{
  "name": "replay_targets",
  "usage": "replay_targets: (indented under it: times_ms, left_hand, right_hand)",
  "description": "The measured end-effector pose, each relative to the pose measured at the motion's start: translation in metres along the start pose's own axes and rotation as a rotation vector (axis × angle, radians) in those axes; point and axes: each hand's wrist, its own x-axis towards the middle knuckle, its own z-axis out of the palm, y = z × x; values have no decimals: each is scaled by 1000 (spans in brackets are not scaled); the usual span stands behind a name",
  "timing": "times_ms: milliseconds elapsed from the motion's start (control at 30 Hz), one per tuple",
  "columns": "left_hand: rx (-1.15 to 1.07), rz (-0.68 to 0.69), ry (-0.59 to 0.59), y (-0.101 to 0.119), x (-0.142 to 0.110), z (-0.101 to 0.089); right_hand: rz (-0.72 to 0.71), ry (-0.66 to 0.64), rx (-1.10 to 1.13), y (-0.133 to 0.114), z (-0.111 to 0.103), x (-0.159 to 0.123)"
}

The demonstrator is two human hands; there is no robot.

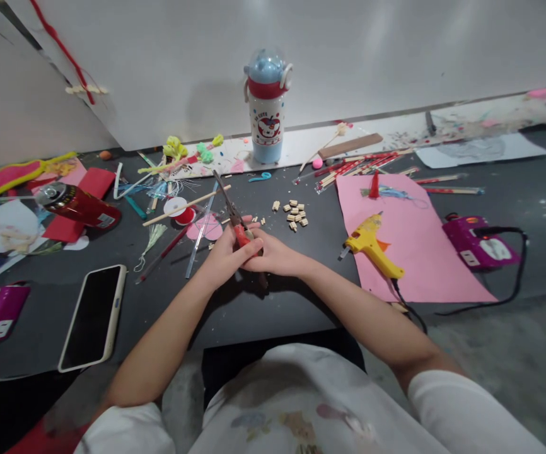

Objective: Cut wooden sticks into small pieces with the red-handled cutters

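Observation:
Both my hands meet at the middle of the dark table (301, 296). My left hand (228, 252) is closed around the red handles of a pair of pliers (233, 211), whose metal jaws point up and away from me. My right hand (273, 253) is closed against the same handles from the right side. A small pile of cut wooden bits (294, 213) lies just beyond my right hand. A thin wooden stick (185, 206) lies to the left of the pliers' tip.
A yellow glue gun (372, 244) rests on pink paper (415, 252) at right, beside a purple box (478, 243) with a black cable. A phone (94, 316) and red can (78, 205) lie at left. A blue bottle (267, 107) stands behind.

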Motion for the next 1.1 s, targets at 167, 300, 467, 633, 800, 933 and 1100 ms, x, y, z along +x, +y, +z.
replay_targets:
  times_ms: [167, 300, 467, 633, 800, 933, 1100]
  left_hand:
    - [-75, -55, -21, 6, 0, 0]
    - [-23, -20, -27, 3, 1, -2]
    - [-20, 3, -67, 4, 2, -5]
    - [43, 1, -50, 6, 2, -6]
    - [65, 3, -4, 7, 3, -5]
    - [67, 9, 3, 8, 3, -5]
    - [70, 18, 6, 9, 1, -5]
  right_hand:
    - [-16, 6, 13, 1, 2, -1]
    - [-16, -12, 13, -3, 2, -2]
    - [62, 77, -33, -6, 5, -5]
    - [109, 78, -97, -6, 6, -5]
    - [148, 90, -129, -7, 6, -6]
    - [133, 96, -137, -8, 6, -7]
    - [118, 86, -150, -9, 6, -7]
